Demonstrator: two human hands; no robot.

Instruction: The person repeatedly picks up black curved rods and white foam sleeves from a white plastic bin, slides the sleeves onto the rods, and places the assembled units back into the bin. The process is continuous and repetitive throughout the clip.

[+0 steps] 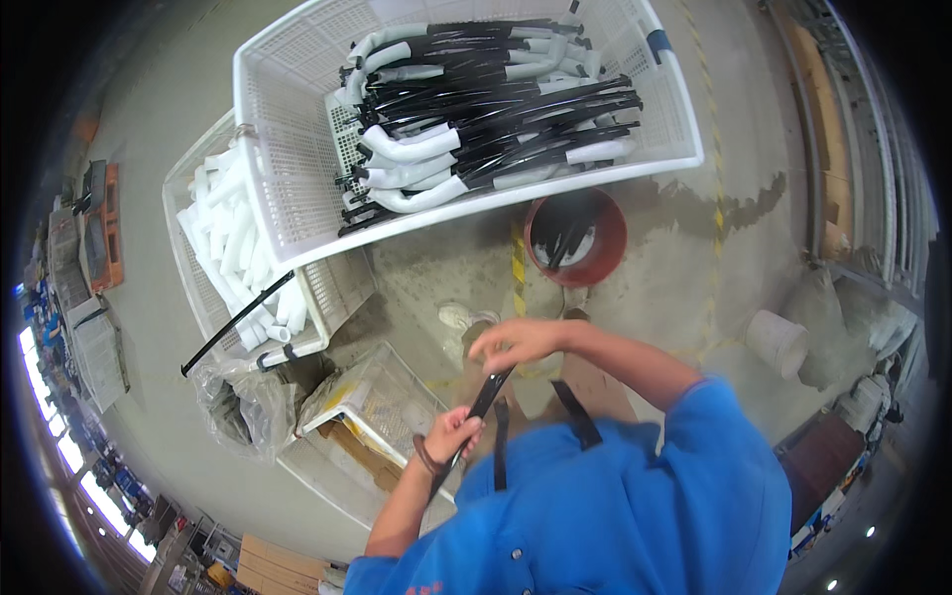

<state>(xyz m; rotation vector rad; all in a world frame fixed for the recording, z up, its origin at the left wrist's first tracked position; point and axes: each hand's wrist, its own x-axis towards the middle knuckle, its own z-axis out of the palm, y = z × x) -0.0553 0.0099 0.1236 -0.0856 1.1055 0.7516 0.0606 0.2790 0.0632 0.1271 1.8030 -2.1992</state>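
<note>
My left hand is wrapped round a glossy black tube, which slants in front of my body. At the tube's upper end, my right hand curls its fingers over it; the exact contact is partly hidden by the hand. The tube's lower end runs behind my left wrist. Beyond my hands stands a large white plastic crate holding many black tubes, several with white foam sleeves on them.
Left of it, a second white crate holds loose white sleeves; a black rod lies across its edge. A red bucket with dark contents stands below the large crate. Nearer are a plastic bag and another crate.
</note>
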